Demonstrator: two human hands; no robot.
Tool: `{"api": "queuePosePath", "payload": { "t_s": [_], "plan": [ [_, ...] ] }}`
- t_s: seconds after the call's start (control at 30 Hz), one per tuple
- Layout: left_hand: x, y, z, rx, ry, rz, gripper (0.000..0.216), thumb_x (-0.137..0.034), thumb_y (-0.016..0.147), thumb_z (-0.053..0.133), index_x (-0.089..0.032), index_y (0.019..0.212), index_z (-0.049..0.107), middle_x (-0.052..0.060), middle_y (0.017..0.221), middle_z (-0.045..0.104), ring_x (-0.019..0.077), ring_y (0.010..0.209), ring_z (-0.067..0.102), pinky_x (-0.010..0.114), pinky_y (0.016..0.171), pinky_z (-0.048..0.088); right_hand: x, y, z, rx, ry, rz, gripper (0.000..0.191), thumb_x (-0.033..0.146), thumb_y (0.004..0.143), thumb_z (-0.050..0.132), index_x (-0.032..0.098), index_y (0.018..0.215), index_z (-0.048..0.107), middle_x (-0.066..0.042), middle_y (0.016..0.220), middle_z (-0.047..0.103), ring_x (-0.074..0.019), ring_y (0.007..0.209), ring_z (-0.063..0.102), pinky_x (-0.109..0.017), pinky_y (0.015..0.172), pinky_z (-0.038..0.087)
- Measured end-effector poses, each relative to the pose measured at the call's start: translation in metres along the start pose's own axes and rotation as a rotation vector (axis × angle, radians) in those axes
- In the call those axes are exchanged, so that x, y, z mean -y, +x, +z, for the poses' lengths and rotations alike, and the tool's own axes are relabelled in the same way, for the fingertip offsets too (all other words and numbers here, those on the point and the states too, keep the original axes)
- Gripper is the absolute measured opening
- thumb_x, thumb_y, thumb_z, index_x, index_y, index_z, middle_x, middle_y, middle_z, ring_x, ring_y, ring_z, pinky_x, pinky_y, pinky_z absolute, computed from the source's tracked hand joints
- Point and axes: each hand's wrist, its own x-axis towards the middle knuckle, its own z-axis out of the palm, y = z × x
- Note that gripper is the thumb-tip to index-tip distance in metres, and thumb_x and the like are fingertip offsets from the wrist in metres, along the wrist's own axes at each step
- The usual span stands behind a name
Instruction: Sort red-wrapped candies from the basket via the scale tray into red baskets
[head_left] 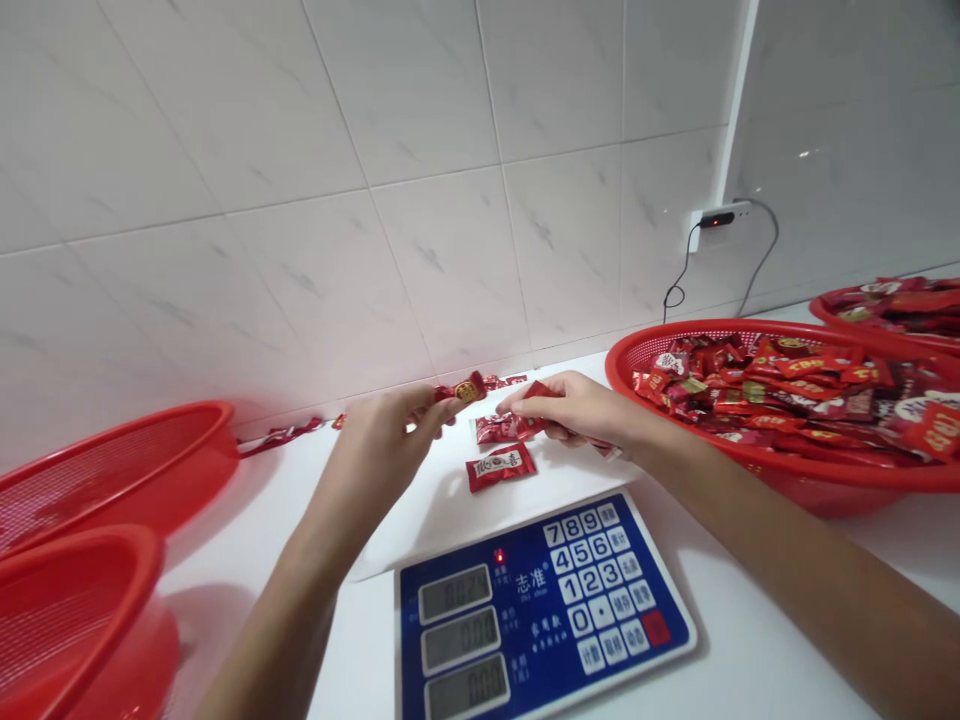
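The left hand [382, 430] hovers above the back left of the scale [525, 620], thumb and forefinger pinched on 1 candy [470, 388]. The candy is small and pillow-shaped, in a glossy red wrapper with a gold patch on its face and crimped ends. It sits at the fingertips, clear of the scale's white pan [442, 520].

The right hand [577, 410] is above the back right of the scale, close to the left hand. Its fingers are closed on a few sweets [510, 428] in the same shiny red foil. How many it holds cannot be told.

1 lone sweet [501, 466] lies flat on the pan just below both hands, red with a pale label and dark characters.

The scale's blue panel faces the person, with 3 grey displays on its left, a white keypad on its right and a small red light lit above the displays. The digits are too blurred to read.

Right of the scale, a red basket [787, 470] is heaped with the same red sweets. A second basket [885, 325] beyond it also holds some. Left of the scale stand 2 more baskets [112, 450], one partly in front of the other. Behind the scale, along the tiled wall, lie a few stray wrappers [289, 433]. Up and right of the scale, a plug [720, 217] with a dark cable sits in the wall.
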Motion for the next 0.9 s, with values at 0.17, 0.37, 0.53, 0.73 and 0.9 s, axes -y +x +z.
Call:
{"api": "queuePosePath", "payload": {
  "t_s": [0.17,0.37,0.53,0.73,0.9],
  "plan": [
    [0.014,-0.002,0.002,0.096,0.257,-0.036,0.046,-0.044,0.082,0.060,-0.022,0.042,0.050,0.000,0.040,0.048,0.0136,0.037,0.039,0.025,0.041,0.022,-0.001,0.001,-0.004,-0.046,-0.032,-0.016,0.036,0.020,0.078,0.066,0.019,0.113,0.067,0.005,0.055,0.048,-0.0061,0.041,0.031,-0.022,0.040,0.020],
    [0.005,-0.003,0.004,0.149,0.280,-0.135,0.039,-0.047,0.082,0.059,-0.022,0.053,0.060,0.004,0.052,0.062,0.0195,0.046,0.054,0.026,0.042,0.029,-0.004,0.001,0.001,-0.071,-0.106,-0.066,0.031,0.032,0.074,0.076,0.016,0.099,0.065,0.002,0.071,0.057,-0.0038,0.044,0.035,-0.022,0.041,0.024],
    [-0.010,-0.003,0.012,0.242,-0.344,-0.014,0.024,-0.039,0.089,0.054,-0.022,0.096,0.068,0.004,0.084,0.074,0.0195,0.074,0.069,0.028,0.062,0.050,0.000,-0.003,0.004,0.010,-0.062,-0.092,0.045,0.035,0.068,0.082,0.019,0.103,0.058,0.005,0.069,0.057,-0.0022,0.043,0.031,-0.019,0.041,0.023],
    [-0.011,-0.005,0.014,0.132,-0.750,-0.073,0.019,-0.034,0.082,0.069,-0.018,0.080,0.059,0.004,0.079,0.072,0.0180,0.078,0.070,0.026,0.066,0.054,0.002,-0.004,0.005,0.027,0.042,-0.199,0.038,0.041,0.074,0.077,0.017,0.099,0.062,0.002,0.070,0.062,-0.0049,0.047,0.042,-0.020,0.044,0.032],
    [-0.016,-0.006,0.016,0.110,-0.728,-0.090,0.023,-0.035,0.081,0.072,-0.017,0.076,0.057,0.002,0.073,0.069,0.0160,0.072,0.069,0.025,0.066,0.054,0.002,-0.005,0.007,0.015,-0.046,-0.370,0.028,0.043,0.078,0.073,0.016,0.077,0.067,-0.003,0.077,0.067,-0.0123,0.073,0.061,-0.024,0.068,0.045]
  ]
}}
